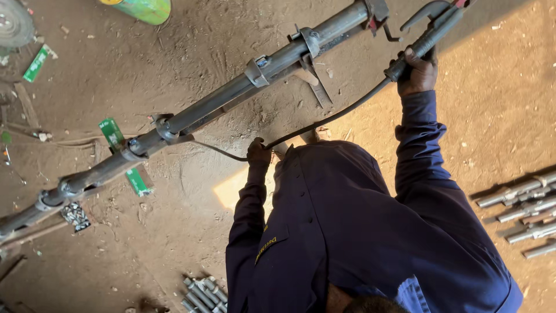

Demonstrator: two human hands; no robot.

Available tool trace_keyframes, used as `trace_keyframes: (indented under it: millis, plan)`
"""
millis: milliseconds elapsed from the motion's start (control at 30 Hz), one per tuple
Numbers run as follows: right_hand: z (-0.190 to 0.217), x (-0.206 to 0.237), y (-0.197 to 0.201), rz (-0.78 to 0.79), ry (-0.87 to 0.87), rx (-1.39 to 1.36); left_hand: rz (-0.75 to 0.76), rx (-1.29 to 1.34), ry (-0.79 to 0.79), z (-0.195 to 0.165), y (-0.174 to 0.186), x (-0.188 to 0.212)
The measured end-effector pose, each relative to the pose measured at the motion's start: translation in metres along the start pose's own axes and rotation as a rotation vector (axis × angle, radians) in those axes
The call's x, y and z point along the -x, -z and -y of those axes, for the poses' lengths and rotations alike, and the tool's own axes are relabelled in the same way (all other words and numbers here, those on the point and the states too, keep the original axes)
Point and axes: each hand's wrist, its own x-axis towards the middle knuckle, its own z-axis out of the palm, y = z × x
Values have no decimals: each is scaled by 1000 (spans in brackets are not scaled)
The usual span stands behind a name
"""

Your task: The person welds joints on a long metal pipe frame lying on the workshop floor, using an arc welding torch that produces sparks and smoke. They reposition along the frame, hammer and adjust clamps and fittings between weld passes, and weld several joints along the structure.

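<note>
A dirt floor fills the frame. Across the upper half runs a long steel pipe assembly with welded clamps. At upper right, the right hand is clamped on the welding electrode holder; the left hand, mid-frame, seems closed on its cable. Keeping the cable slack and the holder steady near the pipe would probably help.

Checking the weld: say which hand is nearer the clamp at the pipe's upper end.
Right. Right hand grips the holder handle just beside the clamp; left hand sits far lower, on the cable.
</note>
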Motion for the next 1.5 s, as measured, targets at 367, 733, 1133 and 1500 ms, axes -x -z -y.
trace_keyframes:
  millis: [367, 733, 1133, 1500]
  plan:
    - [-39, 9, -11, 107, -163, 26, 249, -3, 169, -33, -7, 14]
    - [-42, -11, -66, 211, -95, 55, 414, 145, -8, -61, -29, 24]
    - [-40, -37, -22, 259, -95, 188, 461, 0, 367, 13, -29, 94]
    - [-63, -36, -39, 201, -254, 102, 30, 357, 160, 2, -9, 76]
